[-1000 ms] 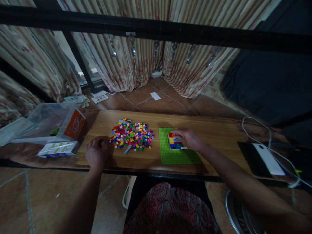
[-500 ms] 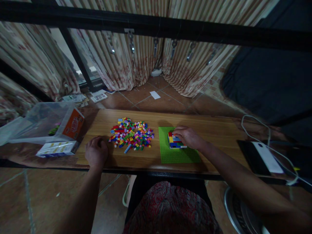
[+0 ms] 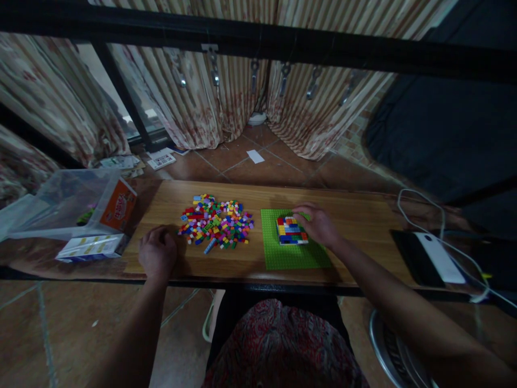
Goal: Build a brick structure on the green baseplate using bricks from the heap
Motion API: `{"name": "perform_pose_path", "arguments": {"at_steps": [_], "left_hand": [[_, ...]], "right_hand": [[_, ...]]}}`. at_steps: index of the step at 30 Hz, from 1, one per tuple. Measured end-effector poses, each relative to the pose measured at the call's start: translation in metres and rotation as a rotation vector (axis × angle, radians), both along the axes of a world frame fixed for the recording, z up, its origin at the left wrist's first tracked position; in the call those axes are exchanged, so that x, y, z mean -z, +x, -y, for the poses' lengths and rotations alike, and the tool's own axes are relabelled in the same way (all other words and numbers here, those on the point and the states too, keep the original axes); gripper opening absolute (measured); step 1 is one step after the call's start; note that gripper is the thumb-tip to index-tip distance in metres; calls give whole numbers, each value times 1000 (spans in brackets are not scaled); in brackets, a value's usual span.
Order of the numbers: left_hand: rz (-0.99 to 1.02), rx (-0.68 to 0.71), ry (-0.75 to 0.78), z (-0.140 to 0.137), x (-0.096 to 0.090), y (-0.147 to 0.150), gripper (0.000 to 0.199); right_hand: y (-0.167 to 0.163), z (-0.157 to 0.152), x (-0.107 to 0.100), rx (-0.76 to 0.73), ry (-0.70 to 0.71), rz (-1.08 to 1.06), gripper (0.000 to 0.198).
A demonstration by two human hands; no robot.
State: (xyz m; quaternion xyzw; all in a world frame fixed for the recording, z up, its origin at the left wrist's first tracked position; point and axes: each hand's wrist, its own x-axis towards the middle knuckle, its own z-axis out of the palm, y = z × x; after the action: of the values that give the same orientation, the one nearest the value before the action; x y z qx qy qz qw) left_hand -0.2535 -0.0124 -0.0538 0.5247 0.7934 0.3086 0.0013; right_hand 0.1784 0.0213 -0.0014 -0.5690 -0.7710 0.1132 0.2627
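A green baseplate [image 3: 294, 255] lies on the wooden table [image 3: 363, 221], and a small block of stacked coloured bricks [image 3: 291, 230] stands on it. My right hand [image 3: 319, 223] rests at the right side of that block, fingers curled toward its far corner; whether it holds a brick I cannot tell. A heap of loose coloured bricks [image 3: 216, 222] lies left of the baseplate. My left hand [image 3: 158, 254] sits fisted on the table near the heap's left edge, holding nothing that I can see.
A clear plastic tub [image 3: 60, 202] with an orange box [image 3: 118, 205] stands at the table's left end, a flat white box [image 3: 91, 247] in front of it. At the right lie a black and white device [image 3: 430, 257] and a white cable [image 3: 420, 207]. Curtains hang behind.
My right hand has slid off the top of the brick block to its right side, uncovering it. My left hand has stayed put. The view has shifted slightly.
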Motion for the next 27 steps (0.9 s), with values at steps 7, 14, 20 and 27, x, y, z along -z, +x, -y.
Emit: {"name": "perform_pose_path", "arguments": {"at_steps": [7, 14, 20, 27], "left_hand": [[-15, 3, 9, -1, 0, 0, 29], [-18, -2, 15, -1, 1, 0, 28], [-31, -6, 3, -2, 2, -1, 27], [-32, -6, -17, 0, -2, 1, 28]], "right_hand": [[-8, -7, 27, 199, -208, -152, 26], [-12, -1, 38, 258, -231, -305, 26], [-15, 2, 37, 229, -208, -223, 27], [-20, 2, 33, 204, -152, -25, 28]]}}
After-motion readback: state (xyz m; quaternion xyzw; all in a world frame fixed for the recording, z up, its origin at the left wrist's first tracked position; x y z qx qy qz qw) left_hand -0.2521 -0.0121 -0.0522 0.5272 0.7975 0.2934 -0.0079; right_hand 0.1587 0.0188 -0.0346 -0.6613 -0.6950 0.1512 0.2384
